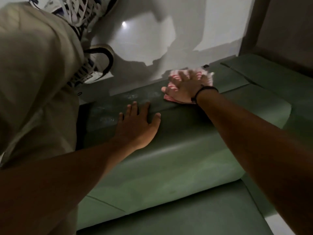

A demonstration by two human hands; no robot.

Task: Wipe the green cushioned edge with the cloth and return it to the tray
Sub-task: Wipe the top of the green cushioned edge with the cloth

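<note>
The green cushioned edge (169,150) runs from lower left to upper right across the view. My right hand (184,87), with a dark band at the wrist, lies flat with spread fingers on a red-and-white striped cloth (176,78) and presses it onto the far rim of the cushion. My left hand (137,124) rests flat on the cushion top, fingers apart, holding nothing, to the left of the cloth. A faint damp or dusty patch (128,97) shows on the green surface between the two hands. No tray is in view.
A white glossy floor (144,39) lies beyond the cushion. A leg in beige trousers (33,73) and white laced shoes (94,65) fill the left side. More green cushion panels (262,70) continue at the right, below a brown frame (279,31).
</note>
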